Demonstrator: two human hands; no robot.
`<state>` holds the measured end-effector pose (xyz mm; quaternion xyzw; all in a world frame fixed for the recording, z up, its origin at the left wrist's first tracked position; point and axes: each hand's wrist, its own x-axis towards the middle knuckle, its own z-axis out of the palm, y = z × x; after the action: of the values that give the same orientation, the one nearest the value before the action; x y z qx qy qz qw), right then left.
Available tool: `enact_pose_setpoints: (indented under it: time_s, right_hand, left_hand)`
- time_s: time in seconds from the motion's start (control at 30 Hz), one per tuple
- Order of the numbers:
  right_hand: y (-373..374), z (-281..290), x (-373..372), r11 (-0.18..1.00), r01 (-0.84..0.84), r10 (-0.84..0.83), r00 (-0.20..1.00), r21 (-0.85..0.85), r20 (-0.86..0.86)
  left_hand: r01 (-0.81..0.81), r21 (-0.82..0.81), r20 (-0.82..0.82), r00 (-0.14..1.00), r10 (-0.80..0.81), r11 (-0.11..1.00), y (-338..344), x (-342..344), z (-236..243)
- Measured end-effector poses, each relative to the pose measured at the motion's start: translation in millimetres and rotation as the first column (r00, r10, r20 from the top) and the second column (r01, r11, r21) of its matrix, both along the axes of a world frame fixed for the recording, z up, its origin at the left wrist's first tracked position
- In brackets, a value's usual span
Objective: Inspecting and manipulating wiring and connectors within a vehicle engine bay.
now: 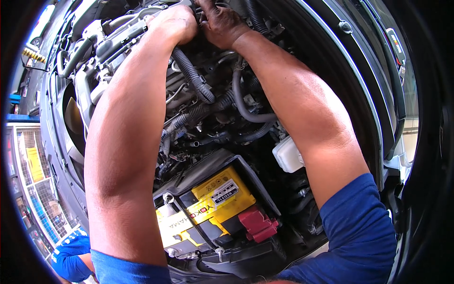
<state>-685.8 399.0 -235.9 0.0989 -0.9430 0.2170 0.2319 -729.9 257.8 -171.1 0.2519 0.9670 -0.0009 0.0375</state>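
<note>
Both my arms reach far into a car's engine bay. At the top edge my left hand is curled like a fist beside the engine. Its fingertips are turned away, and what they grip is hidden. Close to its right, my right hand has bent fingers drawn together, partly cut off by the picture's edge; what is in them cannot be made out. A black corrugated hose runs down from just below my left hand. Another ribbed hose lies right of my right hand. The engine's metal pipes and covers are to the left.
A yellow-topped battery with a red terminal cover sits below, between my forearms. A white plastic reservoir is near my right forearm. Curved rubber hoses cross the middle. At lower left are another person's blue sleeve and a mesh cabinet.
</note>
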Motion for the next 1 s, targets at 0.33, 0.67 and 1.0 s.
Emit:
enact_pose_setpoints:
  time_s: [0.33, 0.67, 1.0]
  right_hand:
    - [-1.6, -3.9, -2.6, 1.0, -0.018, 0.018, 0.999, 0.005, -0.043]
    - [2.4, 1.2, 0.9, 1.0, -0.006, 0.006, 0.999, -0.002, 0.052]
    - [-0.1, 0.4, 2.4, 1.0, 0.005, -0.004, 0.997, -0.017, 0.076]
  left_hand:
    - [0.016, 0.008, 0.054, 0.998, -0.016, 1.0, 1.2, 14.3, 13.4]
    - [0.01, 0.117, -0.061, 0.998, -0.003, 0.993, 5.5, 19.1, 7.9]
    - [0.007, 0.105, -0.081, 0.997, 0.001, 0.994, 5.3, 6.5, -10.0]
